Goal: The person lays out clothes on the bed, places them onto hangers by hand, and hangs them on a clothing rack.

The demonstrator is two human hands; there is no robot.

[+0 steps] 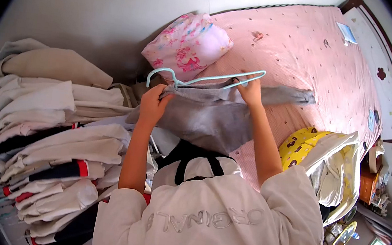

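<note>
A light blue hanger (206,78) lies across the top of a grey garment (206,119), its hook pointing left. My left hand (154,102) has its fingers closed on the garment's left upper edge, just below the hook. At the other side, my right hand (250,91) grips the garment near the right end of the hanger, with the fingers around the cloth and the hanger's lower bar. One grey sleeve or leg stretches out to the right over the pink bed. The rest of the garment hangs between my forearms.
Many clothes on hangers (53,145) fill a rack at the left. Behind my hands are a floral pillow (188,44) and a pink bed (292,41). A yellow patterned cloth (302,144) and white clothes (330,179) lie at the right. A round mirror (341,239) stands lower right.
</note>
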